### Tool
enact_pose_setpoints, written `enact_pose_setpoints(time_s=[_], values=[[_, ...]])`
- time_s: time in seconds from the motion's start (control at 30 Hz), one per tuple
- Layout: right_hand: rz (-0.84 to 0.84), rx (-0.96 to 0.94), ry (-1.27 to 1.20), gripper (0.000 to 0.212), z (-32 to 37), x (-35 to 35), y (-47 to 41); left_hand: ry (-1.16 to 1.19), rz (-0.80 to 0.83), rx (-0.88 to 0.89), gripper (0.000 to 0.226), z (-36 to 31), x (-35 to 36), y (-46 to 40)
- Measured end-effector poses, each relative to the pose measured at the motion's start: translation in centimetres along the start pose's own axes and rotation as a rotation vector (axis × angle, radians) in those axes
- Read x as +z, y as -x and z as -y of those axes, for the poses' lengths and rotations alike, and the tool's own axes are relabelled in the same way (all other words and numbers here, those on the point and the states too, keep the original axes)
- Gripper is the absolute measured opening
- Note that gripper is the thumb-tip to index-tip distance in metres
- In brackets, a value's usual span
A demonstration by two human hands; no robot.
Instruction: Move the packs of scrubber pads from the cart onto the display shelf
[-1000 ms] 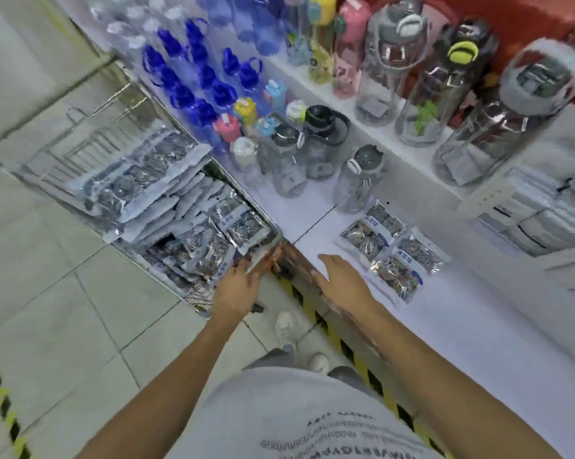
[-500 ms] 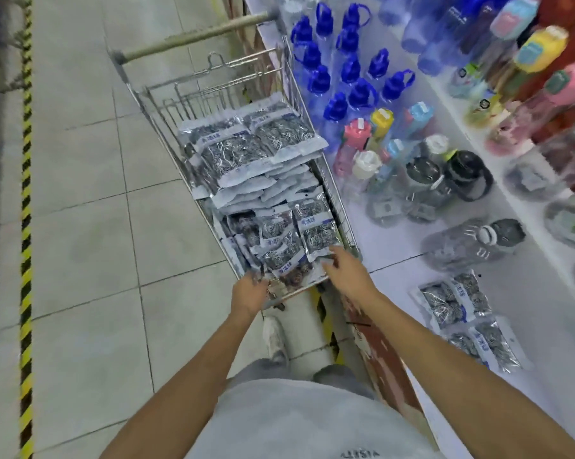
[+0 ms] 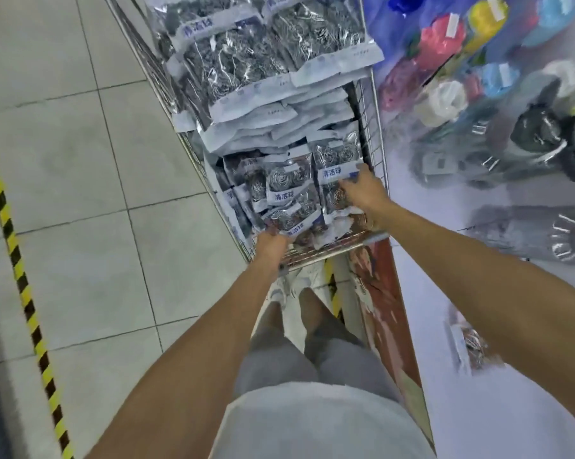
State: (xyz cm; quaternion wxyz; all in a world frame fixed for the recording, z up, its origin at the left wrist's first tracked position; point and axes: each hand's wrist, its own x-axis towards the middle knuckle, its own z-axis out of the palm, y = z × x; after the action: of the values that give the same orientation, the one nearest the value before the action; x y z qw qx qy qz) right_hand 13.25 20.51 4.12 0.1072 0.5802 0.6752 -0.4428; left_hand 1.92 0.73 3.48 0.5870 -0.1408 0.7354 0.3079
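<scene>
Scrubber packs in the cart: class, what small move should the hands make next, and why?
Probably lift. The right hand lies on a scrubber pack and the left hand reaches a lower pack, both inside the cart; the shelf lies rightward.

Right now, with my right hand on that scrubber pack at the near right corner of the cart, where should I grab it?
Probably pinch the scrubber pack by its flat right edge, coming from above with the right hand. It lies face-up on the pile against the cart wall, so only its top and edges are free.
</scene>
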Motion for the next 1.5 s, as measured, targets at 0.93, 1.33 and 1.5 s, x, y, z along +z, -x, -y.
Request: enact_pose_setpoints(time_s=[0.93, 1.33, 1.5], values=[[-0.077, 0.121, -0.181, 0.087, -1.8, 2.1, -4.8, 0.093, -0.224, 0.322, 0.091, 1.0, 0.7, -0.2], [-0.077, 0.147, -0.671, 0.055, -2.5, -2.2, 4.4, 0.365, 0.042, 0.293, 0.08, -2.2, -4.6, 4.6], [-0.157, 0.118, -0.882, 0.048, -4.5, -3.7, 11.4, 0.261, 0.277, 0.246, 0.009, -4.1, -5.3, 7.2]])
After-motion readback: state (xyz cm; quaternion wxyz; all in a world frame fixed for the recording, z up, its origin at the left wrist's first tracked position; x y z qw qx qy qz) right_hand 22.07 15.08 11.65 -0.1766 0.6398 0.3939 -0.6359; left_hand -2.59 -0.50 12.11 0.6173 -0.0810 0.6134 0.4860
